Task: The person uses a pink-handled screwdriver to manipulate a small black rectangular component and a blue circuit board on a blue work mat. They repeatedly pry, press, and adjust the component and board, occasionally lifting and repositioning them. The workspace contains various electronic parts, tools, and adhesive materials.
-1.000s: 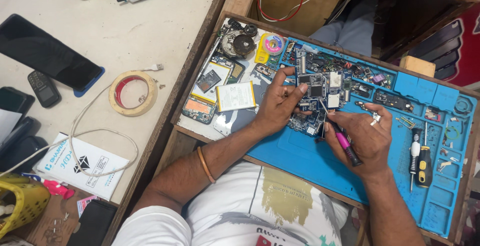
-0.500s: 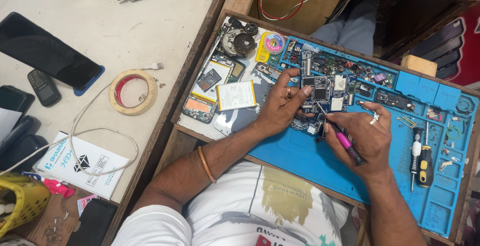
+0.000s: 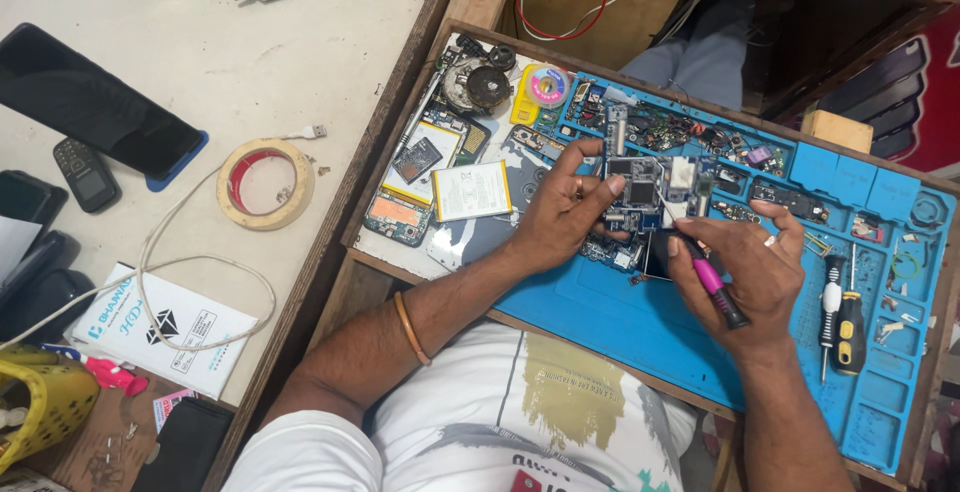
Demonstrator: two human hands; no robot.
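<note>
Left hand (image 3: 565,214) pinching green rectangular phone circuit board (image 3: 640,192) flat on blue silicone mat (image 3: 620,322); right hand (image 3: 745,267) gripping pink-handled slim screwdriver (image 3: 712,287). Keep tip vertical, board pinned.

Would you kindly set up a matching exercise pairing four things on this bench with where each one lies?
Things:
1. roll of tape
2. black and yellow screwdriver
3. pink-handled tool
4. circuit board

Places:
A. in the right hand
B. on the pale table, left of the blue mat
C. under the left hand fingers
D. at the mat's right side

Pairs: 1-B, 2-D, 3-A, 4-C
</note>
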